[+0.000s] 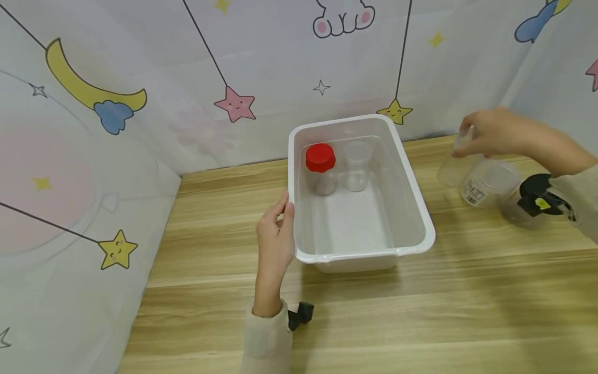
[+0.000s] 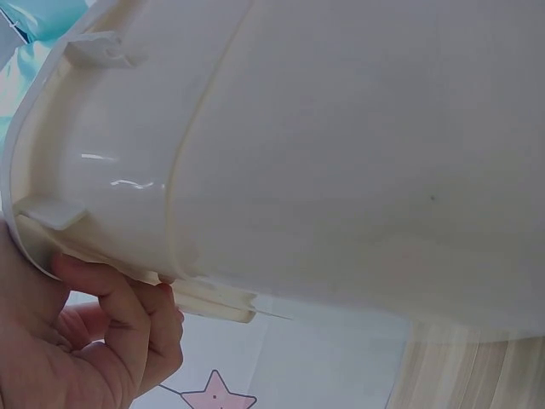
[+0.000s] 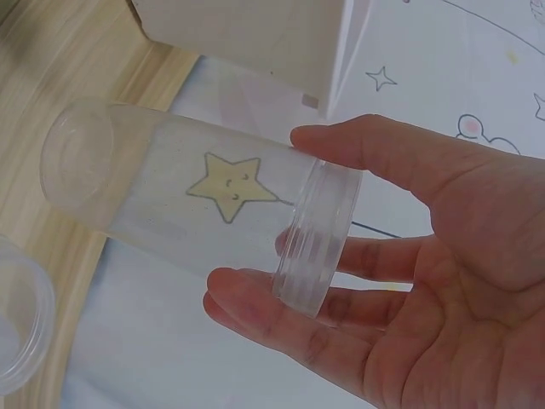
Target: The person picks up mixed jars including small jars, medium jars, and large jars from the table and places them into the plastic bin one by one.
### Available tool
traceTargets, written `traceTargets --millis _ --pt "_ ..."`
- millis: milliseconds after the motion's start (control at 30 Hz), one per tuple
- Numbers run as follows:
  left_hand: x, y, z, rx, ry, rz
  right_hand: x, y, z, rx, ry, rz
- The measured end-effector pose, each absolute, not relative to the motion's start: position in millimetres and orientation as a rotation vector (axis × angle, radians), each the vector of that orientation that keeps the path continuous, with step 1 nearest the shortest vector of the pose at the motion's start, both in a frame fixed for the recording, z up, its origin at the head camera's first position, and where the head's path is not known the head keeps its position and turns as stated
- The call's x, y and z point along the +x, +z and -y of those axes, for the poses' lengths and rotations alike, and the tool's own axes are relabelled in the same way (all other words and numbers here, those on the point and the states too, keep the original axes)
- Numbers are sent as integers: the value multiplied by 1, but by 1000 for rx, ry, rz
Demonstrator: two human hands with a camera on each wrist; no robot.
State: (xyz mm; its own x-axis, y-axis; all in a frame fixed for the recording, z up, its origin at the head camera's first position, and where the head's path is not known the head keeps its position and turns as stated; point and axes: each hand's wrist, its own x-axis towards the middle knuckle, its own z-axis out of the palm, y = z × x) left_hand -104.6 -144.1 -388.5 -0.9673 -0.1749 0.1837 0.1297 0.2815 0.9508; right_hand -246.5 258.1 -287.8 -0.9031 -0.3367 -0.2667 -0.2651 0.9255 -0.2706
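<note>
A white plastic bin (image 1: 345, 223) stands on the table, and my left hand (image 1: 276, 228) grips its left rim, thumb uppermost. In the left wrist view, curled fingers (image 2: 128, 311) lie under the bin's edge (image 2: 102, 145). Inside the bin, toward the back, are a clear jar with a red lid (image 1: 320, 157) and a clear jar with a whitish lid (image 1: 357, 169). To the right of the bin, my right hand (image 1: 495, 132) holds a tall clear plastic jar (image 3: 196, 183) by its ribbed translucent lid (image 3: 319, 234), thumb on one side and fingers on the other.
Beside the held jar is a clear tub with a printed label (image 1: 490, 182). Another clear container (image 1: 520, 213) is partly hidden by the right wrist's black camera mount (image 1: 542, 195). A printed cloth (image 1: 271, 62) hangs behind the wooden table (image 1: 210, 228).
</note>
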Motion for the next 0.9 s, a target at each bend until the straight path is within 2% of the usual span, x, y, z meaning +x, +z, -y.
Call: traceTargets --millis 900 --pt "-105 -387 143 57 -1717 2317 -254 -267 -259 -471 -219 -2811"
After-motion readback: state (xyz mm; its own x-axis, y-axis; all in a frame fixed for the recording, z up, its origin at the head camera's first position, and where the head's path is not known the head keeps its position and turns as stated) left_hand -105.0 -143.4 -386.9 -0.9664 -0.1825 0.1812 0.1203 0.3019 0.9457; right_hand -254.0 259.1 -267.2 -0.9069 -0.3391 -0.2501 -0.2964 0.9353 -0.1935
